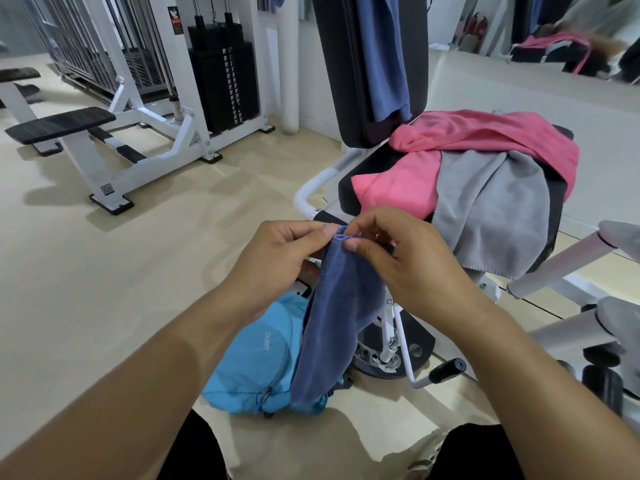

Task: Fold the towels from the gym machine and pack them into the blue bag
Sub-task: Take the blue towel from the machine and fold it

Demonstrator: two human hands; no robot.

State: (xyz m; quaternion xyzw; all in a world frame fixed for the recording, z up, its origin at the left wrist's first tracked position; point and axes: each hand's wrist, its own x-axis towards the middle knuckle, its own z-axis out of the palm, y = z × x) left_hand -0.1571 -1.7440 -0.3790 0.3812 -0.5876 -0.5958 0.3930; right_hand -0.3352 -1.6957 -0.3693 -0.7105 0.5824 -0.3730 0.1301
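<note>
Blue towel (332,320) soft matt terry; bag (252,358) smooth nylon-like cloth; machine frame (308,192) glossy white metal

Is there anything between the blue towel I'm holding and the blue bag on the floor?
Nothing visible. Both hands, left hand and right hand, pinch the blue towel at its top edge, and it hangs right in front of the blue bag, with no object between them.

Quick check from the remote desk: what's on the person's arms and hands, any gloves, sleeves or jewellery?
Nothing worn: the left hand and right hand are bare, no gloves, rings or watch showing. Both forearms are uncovered, with no sleeve in view.
</note>
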